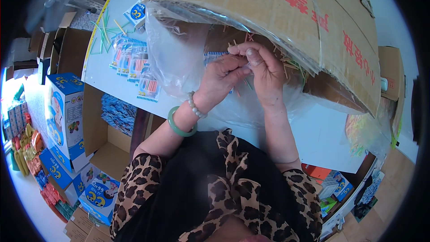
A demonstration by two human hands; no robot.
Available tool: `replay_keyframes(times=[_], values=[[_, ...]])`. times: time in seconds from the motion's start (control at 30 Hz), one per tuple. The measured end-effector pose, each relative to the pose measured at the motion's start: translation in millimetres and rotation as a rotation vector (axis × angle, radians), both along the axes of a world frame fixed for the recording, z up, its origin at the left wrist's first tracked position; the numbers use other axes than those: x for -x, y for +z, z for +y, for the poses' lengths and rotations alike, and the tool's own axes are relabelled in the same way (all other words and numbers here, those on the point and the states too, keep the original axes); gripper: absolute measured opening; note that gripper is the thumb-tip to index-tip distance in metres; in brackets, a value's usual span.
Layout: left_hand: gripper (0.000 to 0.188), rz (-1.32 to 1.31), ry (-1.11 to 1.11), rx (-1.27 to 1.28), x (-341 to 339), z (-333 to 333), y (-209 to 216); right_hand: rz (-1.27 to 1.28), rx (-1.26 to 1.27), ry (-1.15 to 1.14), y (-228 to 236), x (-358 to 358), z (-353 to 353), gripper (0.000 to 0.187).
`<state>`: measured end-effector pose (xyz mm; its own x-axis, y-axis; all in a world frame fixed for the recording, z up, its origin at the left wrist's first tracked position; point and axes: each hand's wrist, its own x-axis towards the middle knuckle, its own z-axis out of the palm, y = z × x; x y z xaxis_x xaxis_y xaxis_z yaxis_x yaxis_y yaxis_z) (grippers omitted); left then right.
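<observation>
My left hand (pixel 221 74) and my right hand (pixel 269 71) meet in front of the open mouth of a large cardboard box (pixel 251 0) lying on its side. Fingers of both are closed, thumbs bent inward. Thin beige stick ends (pixel 232 45) poke out by the right forefinger. Below the fingers show a pink stick (pixel 238 93) and a green one. Part of a blue-and-white packet (pixel 214 57) appears behind my left hand; whether that hand grips it is hidden. Clear plastic liner (pixel 177 62) spills from the box, and several thin coloured sticks (pixel 293 65) lie inside.
Several clear packets of coloured sticks (pixel 136 65) lie on the white table (pixel 320 145), left of the box. Loose green sticks (pixel 104 36) are farther back. Blue printed cartons (pixel 67 103) and an open box of blue packets (pixel 117 112) stand at the left, a plastic bag (pixel 358 132) at the right.
</observation>
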<state>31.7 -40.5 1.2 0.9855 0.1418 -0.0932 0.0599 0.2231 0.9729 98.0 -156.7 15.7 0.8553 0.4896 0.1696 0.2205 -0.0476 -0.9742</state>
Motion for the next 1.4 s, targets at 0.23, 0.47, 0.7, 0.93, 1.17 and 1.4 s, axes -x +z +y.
replay_keyframes(times=[0.23,0.47,0.7,0.93,1.17,1.4], values=[[0.017,0.042,0.066,0.331,6,9,-3,-0.126,0.277,0.033,17,9,-15,0.035],[0.020,-0.012,-0.002,0.340,27,25,11,0.278,0.204,0.058,24,26,-24,0.037],[0.019,-0.024,-0.045,0.215,57,27,13,0.081,0.220,0.178,16,50,-23,0.018],[0.002,0.132,0.342,-0.267,117,65,23,0.139,0.388,0.354,15,78,5,0.011],[0.006,-0.028,0.626,-1.234,79,133,-38,-0.463,1.026,-0.252,-41,53,16,0.039],[0.024,-0.305,0.957,-1.346,72,139,-32,0.094,0.882,-0.232,-41,40,19,0.030]])
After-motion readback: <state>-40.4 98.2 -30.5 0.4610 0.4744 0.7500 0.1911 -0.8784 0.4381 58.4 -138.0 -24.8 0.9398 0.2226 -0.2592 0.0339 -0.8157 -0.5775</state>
